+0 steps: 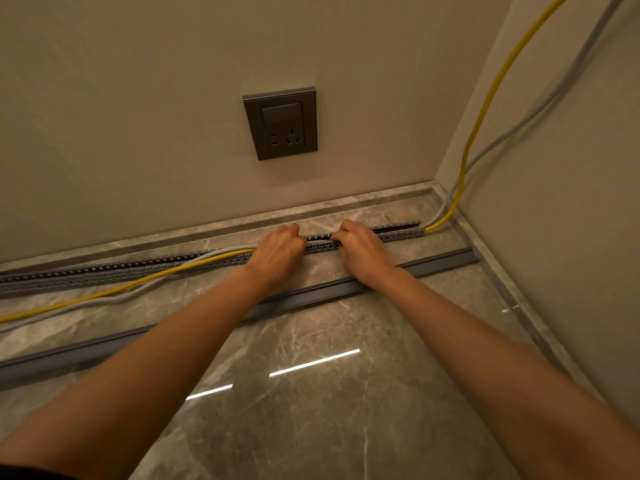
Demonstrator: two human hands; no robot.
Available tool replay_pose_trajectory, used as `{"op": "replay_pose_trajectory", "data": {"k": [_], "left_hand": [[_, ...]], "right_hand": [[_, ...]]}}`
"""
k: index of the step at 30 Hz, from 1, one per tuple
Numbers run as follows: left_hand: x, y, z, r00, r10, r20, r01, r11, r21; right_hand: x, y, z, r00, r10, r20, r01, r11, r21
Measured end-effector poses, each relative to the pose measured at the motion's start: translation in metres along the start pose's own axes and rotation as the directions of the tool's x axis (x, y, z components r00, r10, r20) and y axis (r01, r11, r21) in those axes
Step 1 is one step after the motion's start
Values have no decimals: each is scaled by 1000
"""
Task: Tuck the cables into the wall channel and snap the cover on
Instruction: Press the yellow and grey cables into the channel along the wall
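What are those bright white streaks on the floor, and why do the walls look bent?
Head view: the streaks are glare from a light mirrored in the polished floor; the wide-angle lens bows the wall corner; the lighting is dim and warm.

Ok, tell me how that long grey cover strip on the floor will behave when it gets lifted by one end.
The cover strip is long, thin and narrow, so it will probably sag or whip at the far end. It looks like light plastic, likely easy to lift. On the glossy floor it may slide when nudged; gripping nearer the middle seems safer.
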State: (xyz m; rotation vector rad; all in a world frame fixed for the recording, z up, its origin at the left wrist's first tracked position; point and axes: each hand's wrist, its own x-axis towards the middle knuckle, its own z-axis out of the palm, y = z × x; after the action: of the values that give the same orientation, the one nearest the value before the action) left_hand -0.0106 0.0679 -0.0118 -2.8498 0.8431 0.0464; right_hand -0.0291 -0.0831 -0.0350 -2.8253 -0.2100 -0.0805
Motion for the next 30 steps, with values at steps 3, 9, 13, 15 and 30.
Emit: {"op": "replay_pose_trajectory", "data": {"k": [3, 9, 13, 15, 30], "left_hand": [[3, -2, 0, 1000, -26, -8, 25, 1000, -17], [0, 3, 3, 997, -76, 18, 77, 995, -58], [1, -2, 1, 993, -115, 42, 119, 986, -114], [1, -1, -2, 994, -103, 33, 107, 982, -153], [-9, 22, 12, 996, -62, -66, 40, 954, -298]], "right_hand": [[0, 0, 4, 999, 23, -48, -23, 1000, -2], [4, 0, -7, 999, 49, 7, -49, 998, -44], [2, 2, -11, 997, 63, 40, -61, 997, -44], [-4, 2, -11, 998, 47, 34, -47, 999, -23], [-11, 4, -11, 1000, 13, 26, -12, 999, -42]]}}
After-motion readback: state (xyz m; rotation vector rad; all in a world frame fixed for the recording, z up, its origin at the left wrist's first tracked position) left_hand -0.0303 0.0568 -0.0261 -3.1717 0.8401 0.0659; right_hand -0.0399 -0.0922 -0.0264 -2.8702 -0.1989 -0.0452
